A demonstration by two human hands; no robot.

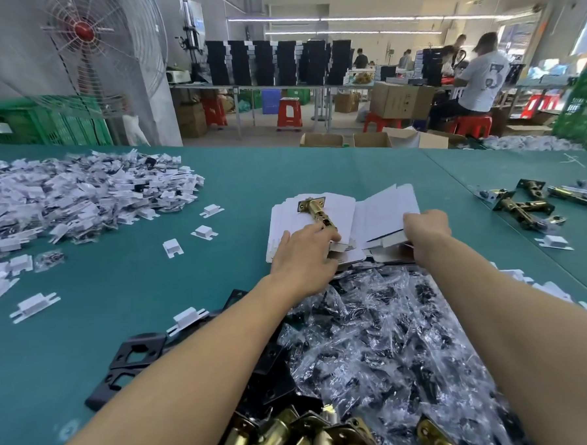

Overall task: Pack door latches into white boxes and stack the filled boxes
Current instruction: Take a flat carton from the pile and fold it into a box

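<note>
A brass door latch (315,212) lies on top of a stack of flat white boxes (292,222), its square faceplate pointing away from the person and its tail pointing back toward them. The left hand (304,252) lies just this side of the latch, fingers stretched out flat on the stack, the index fingertip touching the latch's tail without closing round it. Just right of the latch, the right hand (425,229) is clenched over the near edge of another white box (383,214), which is half unfolded and lifted at that edge.

Nearer than the latch lies a heap of clear plastic bags (376,337) with dark small parts inside, beside black metal plates (136,360), and closest of all a bunch of brass latches (313,435). Well to the right of the latch more loose latches (522,207) lie on the green table (186,279). Far left of it spreads a big pile of white card inserts (63,200).

Beyond the latch, past the table's far edge, a person in a white shirt (482,79) sits with their back turned; the shirt carries a large figure that looks like a 3. The cardboard carton (401,99) beside them bears dark print too small to read
</note>
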